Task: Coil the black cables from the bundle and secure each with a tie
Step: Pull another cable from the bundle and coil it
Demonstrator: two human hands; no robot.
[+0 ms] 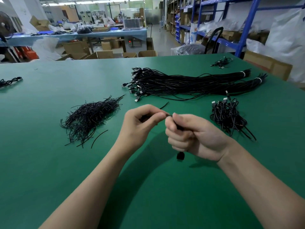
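My right hand (194, 136) grips a coiled black cable (180, 156) in its fist above the green table (49, 162); only the coil's lower end shows below the palm. My left hand (143, 124) pinches a thin black tie (164, 105) whose free end sticks up and to the right, the other end meeting my right thumb. A long bundle of black USB cables (181, 83) lies beyond my hands. A pile of black ties (90, 116) sits to the left. Coiled cables (229, 116) are heaped on the right.
A few loose cables (222, 62) lie at the table's far right and more cables (9, 81) at the left edge. Cardboard boxes (270, 65) stand past the right edge, blue shelving (244, 30) behind, and another worktable (74, 36) farther back.
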